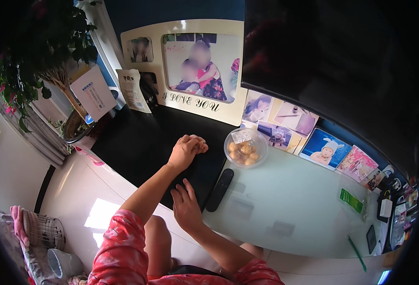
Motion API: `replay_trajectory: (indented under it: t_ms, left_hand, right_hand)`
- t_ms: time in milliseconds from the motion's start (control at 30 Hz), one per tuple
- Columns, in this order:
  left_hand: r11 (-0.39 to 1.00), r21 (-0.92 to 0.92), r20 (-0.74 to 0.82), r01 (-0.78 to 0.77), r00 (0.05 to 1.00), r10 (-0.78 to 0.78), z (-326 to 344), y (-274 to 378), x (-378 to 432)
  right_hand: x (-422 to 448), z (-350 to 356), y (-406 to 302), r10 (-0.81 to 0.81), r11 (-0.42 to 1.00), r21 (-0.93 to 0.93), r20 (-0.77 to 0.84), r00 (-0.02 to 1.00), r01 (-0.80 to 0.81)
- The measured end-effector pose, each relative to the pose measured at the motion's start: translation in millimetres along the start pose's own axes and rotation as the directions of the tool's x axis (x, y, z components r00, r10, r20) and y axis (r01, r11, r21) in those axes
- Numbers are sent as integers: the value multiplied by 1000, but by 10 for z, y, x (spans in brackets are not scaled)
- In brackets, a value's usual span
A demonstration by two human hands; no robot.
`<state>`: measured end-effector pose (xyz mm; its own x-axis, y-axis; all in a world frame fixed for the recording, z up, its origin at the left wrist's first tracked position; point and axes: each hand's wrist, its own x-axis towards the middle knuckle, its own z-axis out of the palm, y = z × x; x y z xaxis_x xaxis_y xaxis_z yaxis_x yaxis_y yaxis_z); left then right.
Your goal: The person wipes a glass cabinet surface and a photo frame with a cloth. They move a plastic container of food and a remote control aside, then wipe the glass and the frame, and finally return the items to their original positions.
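My left hand (183, 154) presses a crumpled pink cloth (200, 144) onto the glossy black cabinet top (134, 142). Fingers cover part of the cloth. My right hand (188, 210) lies at the near edge of the black top, fingers spread and nothing held. To its right is a long black rounded bar (220, 190), where the black top meets a frosted glass tabletop (287, 199). Beyond the bar sits a round clear plastic tub (245, 154) with a lid, a label and several round brown pieces inside.
A large cream photo frame (202, 107) stands at the back, beside an upright pouch (134, 91). A potted plant (76, 124) is at left. A dark screen (330, 64) overhangs the glass, with photos below. A green packet (351, 200) and green pen (357, 253) lie far right.
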<state>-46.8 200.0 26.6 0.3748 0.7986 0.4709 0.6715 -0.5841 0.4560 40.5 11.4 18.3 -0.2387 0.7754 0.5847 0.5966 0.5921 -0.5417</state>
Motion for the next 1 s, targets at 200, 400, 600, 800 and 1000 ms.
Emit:
replay_trajectory:
  t_ms: [200, 400, 600, 800, 1000]
  left_hand:
    - [981, -183, -51, 67, 996, -78, -101, 105, -36]
    - [788, -585, -16, 194, 968, -251, -196, -143, -132]
    - [292, -940, 145, 175, 982, -123, -680, -125, -99]
    - [474, -877, -68, -74, 997, 30, -997, -356, 137]
    - [794, -602, -252, -84, 964, -89, -923, -852, 397]
  right_hand:
    - [14, -73, -16, 57, 995, 79, -25, 998, -55]
    - [14, -51, 14, 145, 989, 67, -184, 972, -135]
    - [888, -90, -195, 381, 904, 324, -319, 868, -278]
    - [1854, 163, 144, 316, 860, 508, -467, 826, -41]
    - [2910, -325, 608, 85, 995, 100, -650, 755, -26]
